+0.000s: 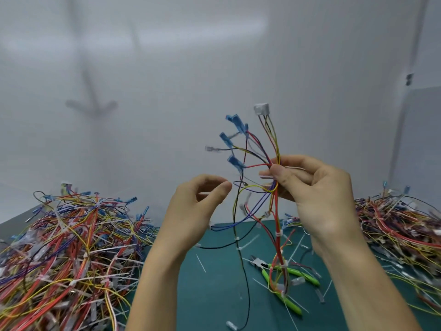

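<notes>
Right hand [317, 187] pinches a multicoloured wire harness with blue terminals [274, 187], held raised above the green cutting mat [214, 283]. Left hand [198, 206] beside it, fingers loosely curled, empty.

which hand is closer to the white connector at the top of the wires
Right. The right hand grips the wire harness just below the white connector; the left hand is lower and further left, apart.

Green surface [214, 295] is carrying wires
A wire heap [71, 247] is lying at left, another heap [401, 230] at right, green-handled cutters [305, 276] and clipped tie ends [201, 263] between them.
</notes>
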A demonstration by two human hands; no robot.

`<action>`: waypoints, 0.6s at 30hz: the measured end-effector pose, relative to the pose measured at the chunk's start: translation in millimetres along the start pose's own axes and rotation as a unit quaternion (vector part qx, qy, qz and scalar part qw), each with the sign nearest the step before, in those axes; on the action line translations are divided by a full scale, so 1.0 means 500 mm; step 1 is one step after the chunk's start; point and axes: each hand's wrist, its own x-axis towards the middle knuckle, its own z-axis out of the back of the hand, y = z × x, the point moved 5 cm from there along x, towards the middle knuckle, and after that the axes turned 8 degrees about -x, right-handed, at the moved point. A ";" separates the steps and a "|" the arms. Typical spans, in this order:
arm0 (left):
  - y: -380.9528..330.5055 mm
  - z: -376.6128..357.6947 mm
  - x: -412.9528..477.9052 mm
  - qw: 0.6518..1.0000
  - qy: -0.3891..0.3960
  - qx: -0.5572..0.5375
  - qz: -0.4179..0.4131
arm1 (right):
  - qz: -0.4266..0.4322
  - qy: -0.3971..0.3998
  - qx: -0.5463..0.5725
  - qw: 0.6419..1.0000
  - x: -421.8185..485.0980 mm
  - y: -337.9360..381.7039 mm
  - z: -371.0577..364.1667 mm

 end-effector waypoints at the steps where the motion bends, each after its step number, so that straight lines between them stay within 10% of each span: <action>1: -0.001 0.000 0.000 1.000 0.003 0.001 0.002 | -0.007 0.000 0.023 1.000 -0.001 0.001 -0.001; 18: -0.014 -0.018 -0.007 0.982 0.001 -0.185 0.028 | -0.092 0.019 0.132 0.987 0.000 -0.021 -0.011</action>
